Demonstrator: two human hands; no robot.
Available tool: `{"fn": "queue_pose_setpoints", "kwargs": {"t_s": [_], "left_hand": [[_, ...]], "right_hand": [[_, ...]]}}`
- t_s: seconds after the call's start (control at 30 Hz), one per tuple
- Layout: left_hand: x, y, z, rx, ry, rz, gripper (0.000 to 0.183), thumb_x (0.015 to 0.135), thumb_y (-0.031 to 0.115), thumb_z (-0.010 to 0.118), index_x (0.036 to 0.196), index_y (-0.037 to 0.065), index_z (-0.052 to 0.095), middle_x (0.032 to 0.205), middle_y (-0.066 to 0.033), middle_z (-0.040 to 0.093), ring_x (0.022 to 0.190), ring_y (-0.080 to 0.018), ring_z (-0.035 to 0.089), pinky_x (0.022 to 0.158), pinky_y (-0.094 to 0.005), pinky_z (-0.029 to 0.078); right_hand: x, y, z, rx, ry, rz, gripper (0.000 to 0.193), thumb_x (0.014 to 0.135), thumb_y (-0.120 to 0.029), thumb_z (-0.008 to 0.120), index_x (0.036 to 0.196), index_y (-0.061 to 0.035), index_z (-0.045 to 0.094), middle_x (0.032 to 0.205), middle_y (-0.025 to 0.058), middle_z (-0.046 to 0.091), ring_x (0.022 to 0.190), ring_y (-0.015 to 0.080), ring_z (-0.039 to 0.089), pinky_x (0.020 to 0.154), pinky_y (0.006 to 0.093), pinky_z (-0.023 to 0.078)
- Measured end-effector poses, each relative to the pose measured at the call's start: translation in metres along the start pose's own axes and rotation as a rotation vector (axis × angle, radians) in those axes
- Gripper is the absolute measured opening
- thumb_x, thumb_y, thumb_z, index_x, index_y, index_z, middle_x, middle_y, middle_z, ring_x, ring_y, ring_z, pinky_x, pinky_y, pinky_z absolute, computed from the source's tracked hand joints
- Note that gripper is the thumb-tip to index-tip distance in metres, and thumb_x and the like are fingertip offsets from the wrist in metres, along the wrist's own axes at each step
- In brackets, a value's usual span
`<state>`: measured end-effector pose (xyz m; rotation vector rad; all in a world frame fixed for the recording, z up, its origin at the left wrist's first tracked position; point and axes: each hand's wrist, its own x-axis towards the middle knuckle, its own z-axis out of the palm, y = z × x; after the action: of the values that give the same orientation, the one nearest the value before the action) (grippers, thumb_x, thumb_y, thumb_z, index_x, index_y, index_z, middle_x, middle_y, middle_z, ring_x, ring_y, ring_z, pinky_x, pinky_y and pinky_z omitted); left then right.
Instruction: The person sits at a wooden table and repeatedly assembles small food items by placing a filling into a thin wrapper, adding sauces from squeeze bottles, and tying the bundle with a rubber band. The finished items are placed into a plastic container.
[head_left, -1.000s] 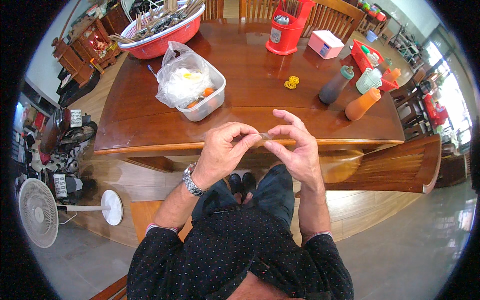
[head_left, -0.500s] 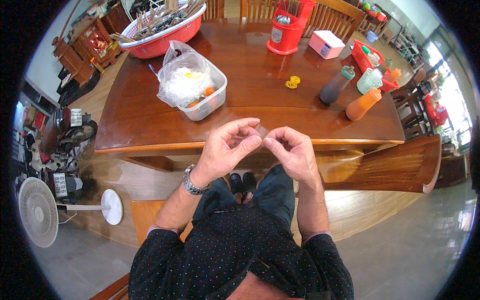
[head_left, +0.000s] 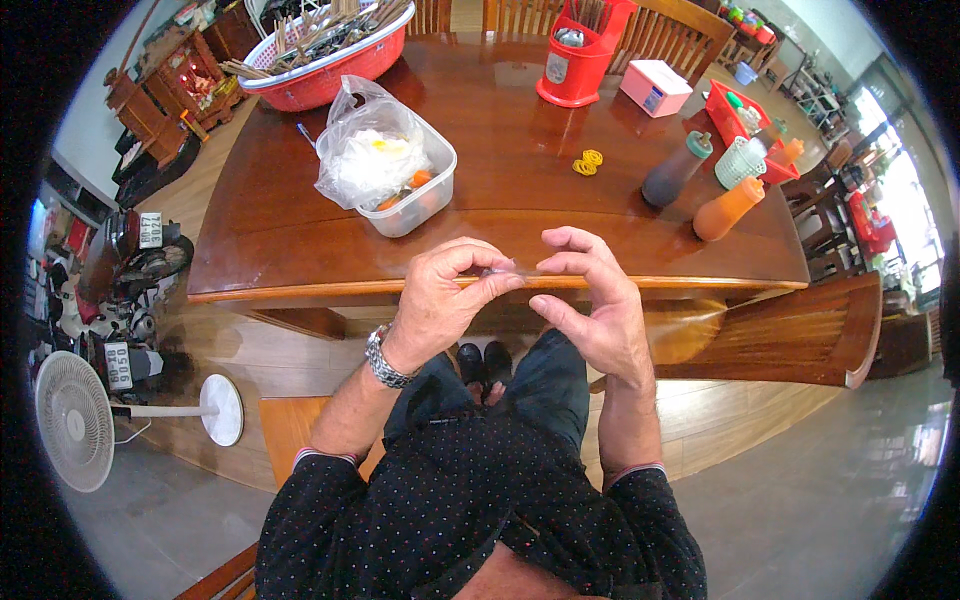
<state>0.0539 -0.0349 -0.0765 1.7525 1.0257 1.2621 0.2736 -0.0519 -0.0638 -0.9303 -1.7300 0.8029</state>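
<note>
Over the near edge of the table [head_left: 500, 240], my left hand [head_left: 440, 295] is closed in a pinch of thumb and fingers. It holds a small, thin, see-through piece [head_left: 523, 272], seen nearly edge-on; its kind is too small to make out. Facing it, my right hand [head_left: 602, 310] is open, thumb and fingers spread, its fingertips close to the piece's free end. Beyond my left hand stands a clear plastic container [head_left: 405, 217] with a knotted plastic bag [head_left: 345, 175] and orange items in it. Yellow coiled bands [head_left: 587, 163] lie farther off.
A red basin [head_left: 330, 85] full of chopsticks and utensils stands far left. Toward the back are a red utensil holder [head_left: 575, 80] and a pink box [head_left: 655, 88]. A dark sauce bottle [head_left: 672, 175], an orange one [head_left: 728, 210] and a wooden chair [head_left: 790, 330] are at right.
My right hand has opened and drawn slightly right, off the see-through piece. My left hand keeps its pinch, and the piece has turned more edge-on.
</note>
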Motion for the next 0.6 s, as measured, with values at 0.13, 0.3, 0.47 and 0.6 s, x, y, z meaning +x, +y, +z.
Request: {"fn": "queue_pose_setpoints", "kwargs": {"t_s": [0.13,0.3,0.47,0.6], "left_hand": [[0.0,0.004,0.0,0.028,0.004,0.021,0.009,0.086,0.004,0.082,0.092,0.001,0.076,0.095,-0.0079,0.075,0.089,-0.0169,0.071,0.079,-0.0312,0.057],[0.002,0.007,-0.001,0.014,-0.036,0.017,0.011,0.085,0.005,0.083,0.092,0.0,0.077,0.097,-0.0082,0.076,0.089,-0.0168,0.071,0.078,-0.0307,0.056],[0.003,0.007,-0.001,-0.021,-0.134,0.003,0.016,0.088,0.006,0.082,0.103,0.001,0.078,0.099,-0.0082,0.076,0.092,-0.0161,0.071,0.08,-0.0295,0.057],[0.003,0.004,0.003,-0.229,-0.093,-0.13,0.018,0.093,0.006,0.078,0.11,0.001,0.077,0.103,-0.0075,0.076,0.096,-0.015,0.071,0.082,-0.029,0.057]], "right_hand": [[0.001,-0.004,-0.001,-0.049,-0.037,-0.022,0.032,0.078,-0.004,0.085,0.107,-0.008,0.074,0.14,0.0141,0.06,0.137,0.032,0.054,0.115,0.0423,0.042],[0.002,-0.004,0.001,-0.14,-0.048,0.017,0.028,0.079,-0.002,0.085,0.104,-0.0064,0.075,0.142,0.015,0.059,0.136,0.0306,0.055,0.113,0.0418,0.043],[0.002,0.002,0.002,-0.301,-0.036,-0.014,0.02,0.082,-0.002,0.084,0.1,-0.0049,0.077,0.138,0.0146,0.064,0.132,0.0282,0.058,0.111,0.0401,0.045],[0.002,0.008,-0.001,-0.234,0.012,0.031,0.017,0.083,-0.003,0.083,0.1,-0.0041,0.078,0.133,0.015,0.068,0.127,0.0276,0.063,0.109,0.0402,0.047]]}}
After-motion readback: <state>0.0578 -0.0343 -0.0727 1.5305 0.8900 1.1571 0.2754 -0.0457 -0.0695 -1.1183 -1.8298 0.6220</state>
